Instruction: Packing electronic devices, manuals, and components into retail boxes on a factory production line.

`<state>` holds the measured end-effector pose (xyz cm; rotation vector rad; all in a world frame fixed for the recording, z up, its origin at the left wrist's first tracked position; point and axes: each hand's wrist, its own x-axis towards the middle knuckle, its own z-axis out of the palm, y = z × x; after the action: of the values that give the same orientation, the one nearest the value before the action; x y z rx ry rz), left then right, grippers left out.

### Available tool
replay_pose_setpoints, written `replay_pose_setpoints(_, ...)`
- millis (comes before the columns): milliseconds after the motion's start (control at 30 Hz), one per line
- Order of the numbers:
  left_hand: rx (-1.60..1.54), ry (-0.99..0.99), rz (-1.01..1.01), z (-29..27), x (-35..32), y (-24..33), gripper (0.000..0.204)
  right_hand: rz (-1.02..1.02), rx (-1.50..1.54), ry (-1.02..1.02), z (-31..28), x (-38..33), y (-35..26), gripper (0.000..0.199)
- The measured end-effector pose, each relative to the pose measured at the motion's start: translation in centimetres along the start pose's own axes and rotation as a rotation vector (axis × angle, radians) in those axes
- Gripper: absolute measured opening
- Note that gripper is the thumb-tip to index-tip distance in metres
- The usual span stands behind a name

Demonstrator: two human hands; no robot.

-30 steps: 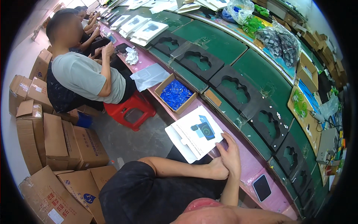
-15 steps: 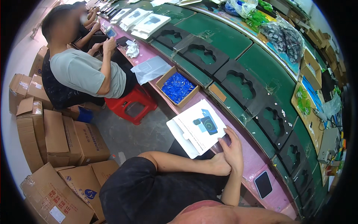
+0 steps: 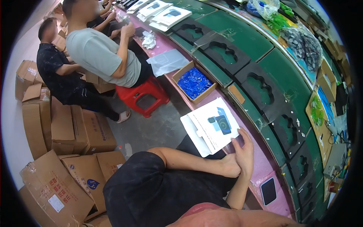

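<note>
The flat white cardboard pack with a picture of a dark round device on its face [image 3: 213, 126] lies where it lay a second ago: slanted across the near edge of the pink work ledge [image 3: 261, 170], its far corner hanging out over my lap. It has turned only a little. What has really shifted is my head, so more of the row to my left now shows.

My right hand [image 3: 244, 151] stays at the pack's near right corner, fingers [image 3: 246, 138] spread flat on the card. The thumb is hidden, so I cannot tell whether I am pinching the corner or only resting on it. My left hand [image 3: 228, 166] is tucked against my right wrist, mostly covered; whether it grips anything I cannot tell. The two hands are together, touching, and neither has left the pack. To my mind the pack is still being handled and not yet passed on.

Just beyond the pack stands an open brown cardboard box full of small blue pieces [image 3: 194, 82]. To my right on the ledge, apart from my hands, lies a flat black rectangular slab in clear wrap [image 3: 268, 190]. Behind the ledge runs the green conveyor belt [image 3: 287, 68] carrying black foam trays with shaped cut-outs [image 3: 262, 90].

To my left a co-worker in a grey-green shirt [image 3: 100, 56] sits on a red plastic stool [image 3: 145, 94], hands busy at the ledge. Brown shipping cartons [image 3: 68, 132] are stacked on the floor beyond.
</note>
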<state>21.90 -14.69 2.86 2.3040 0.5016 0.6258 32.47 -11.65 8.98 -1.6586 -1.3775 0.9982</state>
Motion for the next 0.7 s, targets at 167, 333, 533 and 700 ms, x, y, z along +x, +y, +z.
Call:
replay_pose_setpoints(167,-0.005,-0.005,-0.033,-0.1,-0.2,-0.1,0.014,-0.008,-0.019,-0.029,-0.1,0.2,-1.0,0.047)
replay_pose_setpoints(333,-0.069,-0.033,-0.104,-0.4,0.0,0.2,0.010,0.019,-0.004,-0.019,0.1,0.2,-0.4,0.047)
replay_pose_setpoints(533,-0.029,-0.016,-0.069,0.1,-0.7,0.4,0.011,0.004,-0.044,-0.046,0.1,0.4,-1.5,0.048)
replay_pose_setpoints(700,0.052,0.113,0.088,-0.1,-0.3,0.0,0.011,0.031,-0.010,-0.042,0.2,0.5,-1.4,0.047)
